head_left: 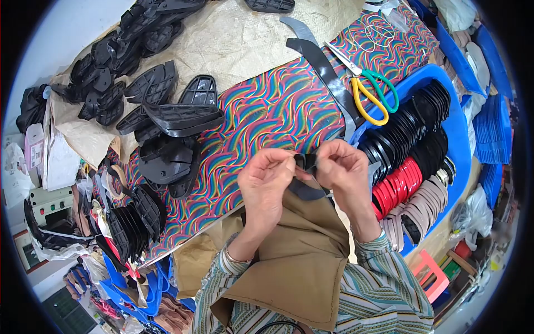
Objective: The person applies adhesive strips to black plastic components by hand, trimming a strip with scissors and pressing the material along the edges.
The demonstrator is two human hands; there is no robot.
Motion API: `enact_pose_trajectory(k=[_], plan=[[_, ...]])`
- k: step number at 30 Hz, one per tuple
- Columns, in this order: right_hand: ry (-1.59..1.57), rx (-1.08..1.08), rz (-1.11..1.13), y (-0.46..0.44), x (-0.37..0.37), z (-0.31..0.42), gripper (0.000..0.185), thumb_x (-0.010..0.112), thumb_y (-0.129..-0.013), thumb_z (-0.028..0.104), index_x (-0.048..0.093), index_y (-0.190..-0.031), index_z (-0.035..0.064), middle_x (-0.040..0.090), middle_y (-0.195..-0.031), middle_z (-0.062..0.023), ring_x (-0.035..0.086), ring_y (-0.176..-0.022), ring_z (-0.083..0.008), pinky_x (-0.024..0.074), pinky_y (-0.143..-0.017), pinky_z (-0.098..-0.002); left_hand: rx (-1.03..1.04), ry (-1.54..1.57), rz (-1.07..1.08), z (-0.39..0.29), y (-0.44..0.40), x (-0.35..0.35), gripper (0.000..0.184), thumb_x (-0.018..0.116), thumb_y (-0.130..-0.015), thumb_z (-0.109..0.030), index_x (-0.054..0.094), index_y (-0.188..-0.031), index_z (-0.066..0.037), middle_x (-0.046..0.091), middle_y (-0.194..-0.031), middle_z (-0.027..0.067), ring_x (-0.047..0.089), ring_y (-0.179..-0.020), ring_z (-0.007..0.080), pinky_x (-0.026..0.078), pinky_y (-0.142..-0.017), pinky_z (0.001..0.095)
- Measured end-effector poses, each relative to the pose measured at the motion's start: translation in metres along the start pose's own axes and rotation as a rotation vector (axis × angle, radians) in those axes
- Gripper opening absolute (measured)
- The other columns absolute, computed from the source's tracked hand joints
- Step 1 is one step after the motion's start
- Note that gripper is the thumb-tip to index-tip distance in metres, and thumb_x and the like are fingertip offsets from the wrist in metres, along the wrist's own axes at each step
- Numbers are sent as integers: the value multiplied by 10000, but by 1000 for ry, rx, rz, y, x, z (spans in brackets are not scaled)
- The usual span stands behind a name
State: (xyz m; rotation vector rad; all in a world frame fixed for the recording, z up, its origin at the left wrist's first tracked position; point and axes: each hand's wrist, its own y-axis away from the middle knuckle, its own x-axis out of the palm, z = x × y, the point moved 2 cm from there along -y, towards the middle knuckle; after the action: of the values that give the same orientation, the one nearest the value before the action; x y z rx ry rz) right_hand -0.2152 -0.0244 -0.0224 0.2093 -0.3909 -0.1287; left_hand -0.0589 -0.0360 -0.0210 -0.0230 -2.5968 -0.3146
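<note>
My left hand [266, 186] and my right hand [344, 173] are close together above my brown apron [295, 267]. Both pinch a small black strap [305, 162] stretched between the fingertips; the fingers cover its ends. A dark flap [306, 190] shows just below the hands, and I cannot tell whether it belongs to the strap. Beyond my right hand, scissors [364, 92] with one yellow and one green handle lie on the table, blades apart. Beside them is a long black strip [325, 72] with a curved grey piece [300, 29] at its far end.
A blue tray [466, 111] at the right holds rows of black, red and beige straps. Black shoe soles [183, 114] are piled on the left of the patterned table cover [267, 117]. More soles [130, 222] stand at the left edge. Blue bins [492, 133] stack at far right.
</note>
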Motion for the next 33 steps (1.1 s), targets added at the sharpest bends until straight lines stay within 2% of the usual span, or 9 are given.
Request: enact_pose_trajectory(k=[3, 5, 8, 16, 21, 25, 28, 30, 33], plan=[[-349, 41, 105, -9, -24, 14, 122, 652, -909, 101, 628, -980, 5, 591, -716, 21, 508, -533, -38, 399, -485, -202, 14, -35, -5, -10, -1, -12, 101, 588, -940, -21, 617, -993, 60, 669, -949, 139, 687, -759, 233, 583, -648, 355], [-151, -30, -81, -21, -46, 37, 191, 651, -918, 168, 623, -996, -4, 562, -665, 15, 449, -441, -61, 357, -434, -228, 18, -43, 6, -22, 4, -19, 111, 599, -933, -34, 616, -988, 60, 666, -943, 146, 686, -754, 246, 581, -643, 360], [-99, -206, -209, -56, -76, 74, 213, 663, -921, 186, 626, -988, -13, 595, -721, -1, 537, -539, -84, 403, -487, -226, 23, -62, 27, -44, 19, -34, 136, 620, -918, -62, 612, -978, 60, 662, -932, 160, 683, -744, 271, 579, -635, 369], [-145, -379, -276, -199, -150, 122, 199, 582, -937, 82, 592, -1004, -105, 667, -977, -185, 706, -905, -298, 585, -859, -340, -84, 52, 865, -70, 43, -62, 16, 642, -841, 45, 641, -825, 46, 675, -852, 220, 675, -726, 304, 529, -616, 368], [-90, -443, -290, -241, -151, 122, 225, 565, -929, 59, 566, -1023, -146, 661, -995, -222, 700, -972, -356, 579, -909, -360, -149, 272, 1334, -69, 37, -61, 39, 671, -815, 41, 639, -832, 58, 668, -851, 240, 663, -727, 325, 510, -590, 365], [97, -483, -260, -254, -146, 114, 238, 559, -918, 56, 564, -1051, -141, 661, -1025, -232, 712, -901, -331, 582, -876, -336, -75, 392, 1382, -71, 32, -60, 80, 677, -825, 11, 644, -863, 72, 663, -842, 240, 666, -739, 334, 510, -585, 370], [486, -632, -339, -250, -134, 112, 257, 575, -911, 80, 577, -1094, -101, 674, -1041, -190, 705, -916, -295, 566, -856, -332, -91, 490, 1163, -65, 33, -57, 98, 677, -845, -18, 639, -867, 70, 663, -836, 240, 669, -749, 332, 518, -588, 385], [1132, -1054, -572, -214, -111, 118, 268, 580, -915, 94, 591, -1144, -44, 668, -1090, -129, 673, -976, -231, 538, -849, -330, -29, 380, 792, -61, 36, -54, 134, 673, -871, -61, 628, -889, 64, 668, -855, 233, 679, -771, 321, 539, -608, 399], [732, -676, -157, -115, -24, 103, 345, 635, -898, 91, 573, -1220, -16, 631, -1162, -99, 623, -1054, -200, 504, -900, -347, -133, 233, 252, -72, 25, -33, 151, 648, -911, -97, 609, -952, 44, 682, -927, 204, 698, -815, 287, 581, -678, 391]])
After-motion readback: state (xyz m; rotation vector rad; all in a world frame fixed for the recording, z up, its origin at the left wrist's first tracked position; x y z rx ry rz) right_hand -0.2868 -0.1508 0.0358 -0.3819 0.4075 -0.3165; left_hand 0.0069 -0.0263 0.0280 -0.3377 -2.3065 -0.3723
